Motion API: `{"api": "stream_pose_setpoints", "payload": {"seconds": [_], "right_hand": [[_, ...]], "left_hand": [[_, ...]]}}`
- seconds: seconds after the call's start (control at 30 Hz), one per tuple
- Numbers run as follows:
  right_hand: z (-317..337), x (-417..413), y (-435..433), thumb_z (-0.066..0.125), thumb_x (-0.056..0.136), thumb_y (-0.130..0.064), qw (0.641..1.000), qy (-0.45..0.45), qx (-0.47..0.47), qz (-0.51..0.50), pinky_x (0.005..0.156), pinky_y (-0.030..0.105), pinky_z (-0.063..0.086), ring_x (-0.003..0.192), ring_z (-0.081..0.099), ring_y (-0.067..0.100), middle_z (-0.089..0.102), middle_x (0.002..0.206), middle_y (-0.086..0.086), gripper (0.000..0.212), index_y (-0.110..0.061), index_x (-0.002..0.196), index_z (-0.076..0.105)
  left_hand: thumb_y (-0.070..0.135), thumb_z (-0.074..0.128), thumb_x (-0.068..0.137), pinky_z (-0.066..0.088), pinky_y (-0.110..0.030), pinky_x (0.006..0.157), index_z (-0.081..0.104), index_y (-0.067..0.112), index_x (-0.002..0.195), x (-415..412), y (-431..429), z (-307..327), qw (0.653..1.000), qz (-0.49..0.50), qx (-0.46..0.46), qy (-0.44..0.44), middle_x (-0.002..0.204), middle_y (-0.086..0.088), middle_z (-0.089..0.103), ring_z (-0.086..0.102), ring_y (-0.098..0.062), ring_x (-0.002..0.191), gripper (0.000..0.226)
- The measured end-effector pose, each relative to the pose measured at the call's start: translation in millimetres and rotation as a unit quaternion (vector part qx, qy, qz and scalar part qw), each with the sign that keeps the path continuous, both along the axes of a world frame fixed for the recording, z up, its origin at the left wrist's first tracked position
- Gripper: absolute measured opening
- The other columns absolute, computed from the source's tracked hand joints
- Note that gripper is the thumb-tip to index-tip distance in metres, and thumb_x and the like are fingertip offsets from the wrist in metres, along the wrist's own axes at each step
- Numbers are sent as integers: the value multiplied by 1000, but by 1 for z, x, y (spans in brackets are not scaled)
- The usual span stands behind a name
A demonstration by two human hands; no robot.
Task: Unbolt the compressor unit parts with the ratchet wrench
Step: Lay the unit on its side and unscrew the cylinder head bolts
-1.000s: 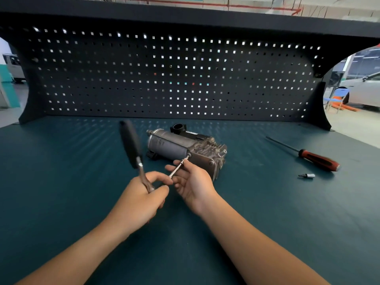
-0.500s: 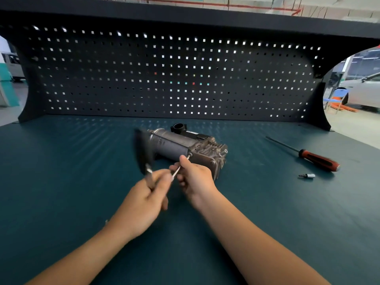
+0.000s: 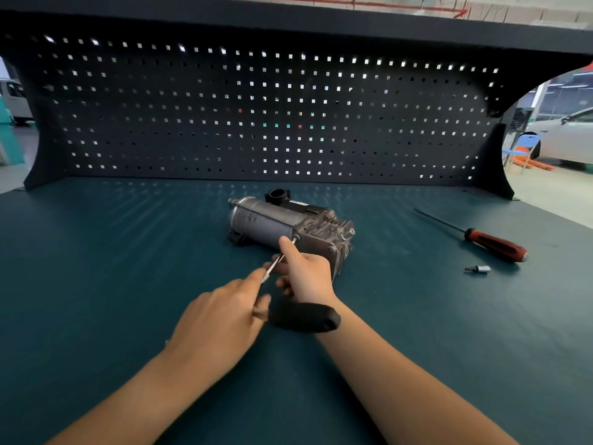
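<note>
Head view. The compressor unit (image 3: 272, 223) lies on its side near the middle of the teal surface (image 3: 96, 284). Its grey cylindrical body is to the left, its finned metal head to the right, and a black round port sits on its far side.

Both hands meet just in front of the unit.

Left hand (image 3: 221, 319): the fingers are curled round the head end of the ratchet wrench (image 3: 303, 316). The index finger is stretched forward along the thin extension shaft (image 3: 273, 265). The wrench's black handle sticks out to the right from under this hand and lies across the right wrist. It is motion-blurred.

Right hand (image 3: 305, 273): the fingers are curled about the shaft. The thumb is straight and points up along it, with its tip just beside a bolt (image 3: 296, 238) on the near face of the unit, where body meets head. The shaft's tip reaches that bolt; I cannot tell whether it is fully seated.

Well to the right of the unit, a screwdriver (image 3: 494, 244) with a red-and-black handle lies flat, its blade pointing back and left. A small metal bit (image 3: 478, 269) lies near it, on its front side.

A black pegboard (image 3: 256, 107) backs the surface. Past its right edge stand a white car (image 3: 571, 136) and a blue chair (image 3: 519, 152).
</note>
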State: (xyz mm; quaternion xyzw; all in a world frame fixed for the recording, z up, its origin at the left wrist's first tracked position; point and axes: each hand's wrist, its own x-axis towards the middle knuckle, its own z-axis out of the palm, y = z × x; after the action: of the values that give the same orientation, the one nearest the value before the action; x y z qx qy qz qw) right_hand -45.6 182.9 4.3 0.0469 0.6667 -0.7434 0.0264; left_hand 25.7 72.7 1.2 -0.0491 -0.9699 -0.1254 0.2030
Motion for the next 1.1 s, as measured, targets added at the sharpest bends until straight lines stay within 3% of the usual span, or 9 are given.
{"api": "stream_pose_setpoints", "payload": {"seconds": [0.13, 0.23, 0.3, 0.37, 0.47, 0.53, 0.77, 0.93, 1.1], "right_hand": [[2, 2, -1, 56, 91, -29, 1000, 13, -3, 10, 37, 12, 33, 37, 45, 6, 64, 56, -3, 33, -9, 65, 60], [4, 5, -3, 53, 93, -22, 998, 7, -61, 18, 43, 14, 37, 39, 46, 7, 61, 44, -7, 30, -10, 66, 55], [4, 5, -2, 52, 94, -23, 998, 0, -55, 18, 39, 14, 33, 33, 41, 4, 61, 44, -7, 29, -11, 67, 55], [5, 4, -2, 51, 94, -23, 997, -7, -68, 24, 36, 13, 30, 30, 39, 3, 64, 50, -5, 28, -11, 69, 57], [7, 3, -3, 50, 95, -25, 995, -24, -89, 38, 36, 13, 29, 31, 39, 3, 65, 58, -3, 29, -12, 70, 57], [6, 2, -4, 48, 95, -27, 995, -30, -80, 51, 40, 17, 30, 33, 40, 4, 66, 64, -2, 29, -13, 72, 57], [4, 5, -2, 43, 97, -32, 997, -26, -51, 60, 37, 13, 32, 33, 47, 3, 66, 65, -2, 32, -12, 78, 58], [2, 8, -2, 48, 95, -31, 998, -3, -39, 40, 35, 10, 32, 32, 48, 3, 60, 62, -1, 32, -10, 74, 59], [4, 8, -3, 32, 101, -32, 995, -13, -60, 73, 40, 16, 35, 36, 51, 4, 65, 72, 2, 36, -11, 82, 56]], "left_hand": [[41, 34, 95, 45, -31, 77, 29, 40, 137, 1, 1, 3, 1000, -15, -16, -4, 113, 10, 60, 59, -19, 99, 42], [37, 49, 90, 44, -21, 57, 59, 43, 101, -3, -1, 2, 965, -77, 236, -81, 72, 15, 66, 57, -3, 62, 16], [34, 51, 92, 34, -17, 40, 67, 22, 92, -6, 2, 3, 856, -81, 476, -185, 55, 7, 62, 39, -4, 36, 20], [32, 53, 87, 25, -12, 30, 69, 9, 87, -9, -2, 11, 664, -51, 690, -284, 53, -2, 58, 29, -4, 29, 28], [28, 55, 72, 19, -7, 24, 67, 0, 88, -12, -15, 18, 457, -39, 826, -328, 49, 0, 50, 26, -1, 23, 35], [22, 52, 78, 17, -7, 25, 63, 3, 90, -12, -17, 19, 485, -40, 811, -326, 47, 3, 44, 25, -1, 23, 25], [8, 45, 92, 26, -16, 34, 65, 30, 96, -7, -3, 12, 857, -82, 489, -142, 46, 2, 53, 32, -9, 32, 30], [15, 47, 88, 39, -30, 45, 54, 58, 77, -7, -1, 12, 947, -48, 311, -71, 56, -4, 60, 48, -16, 43, 46], [12, 46, 88, 34, -17, 40, 49, 51, 102, -13, -10, 12, 943, -62, 317, -86, 51, 3, 60, 41, -6, 35, 42]]}}
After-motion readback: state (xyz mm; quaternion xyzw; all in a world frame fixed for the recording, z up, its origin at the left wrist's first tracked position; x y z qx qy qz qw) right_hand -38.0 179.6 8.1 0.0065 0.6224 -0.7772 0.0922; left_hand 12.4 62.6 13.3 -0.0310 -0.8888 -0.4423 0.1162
